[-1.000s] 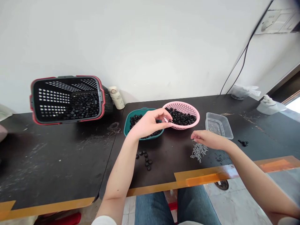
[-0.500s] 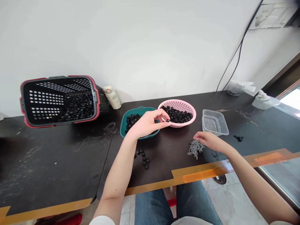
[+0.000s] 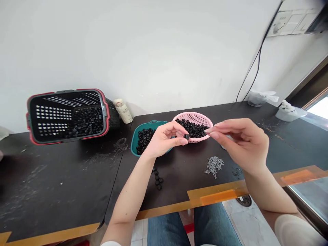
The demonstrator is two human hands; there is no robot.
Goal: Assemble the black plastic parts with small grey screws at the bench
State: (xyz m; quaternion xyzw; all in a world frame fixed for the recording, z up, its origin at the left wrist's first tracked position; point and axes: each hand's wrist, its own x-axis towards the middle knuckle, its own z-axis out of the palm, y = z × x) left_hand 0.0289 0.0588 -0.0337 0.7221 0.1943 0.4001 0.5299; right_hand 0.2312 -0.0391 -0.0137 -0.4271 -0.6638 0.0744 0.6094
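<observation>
My left hand (image 3: 166, 139) pinches a small black round rubber-like piece (image 3: 187, 136) between thumb and forefinger, in front of the pink basket (image 3: 203, 117). Facing it from the right, my right hand (image 3: 242, 143) is raised with thumb and fingertips pressed together. Whatever lies in that pinch is too small to make out. Below, on the dark table, lies a pile of small grey metal pins or screws (image 3: 214, 166). Several loose black round pieces (image 3: 159, 180) lie near my left forearm. Black parts fill the pink basket and the teal tray (image 3: 134, 142), which my left hand partly covers.
A large black basket with a red rim (image 3: 106, 112) leans at the left, holding many black pieces. Beside it stands a pale bottle (image 3: 123, 111). A white dispenser (image 3: 286, 111) and a plastic bag (image 3: 263, 96) are at the back right. Tape (image 3: 217, 194) lines the table's front edge.
My right hand has lifted from the metal pile and moved up and left towards my left hand. The left hand keeps its black piece, now turned into clearer view.
</observation>
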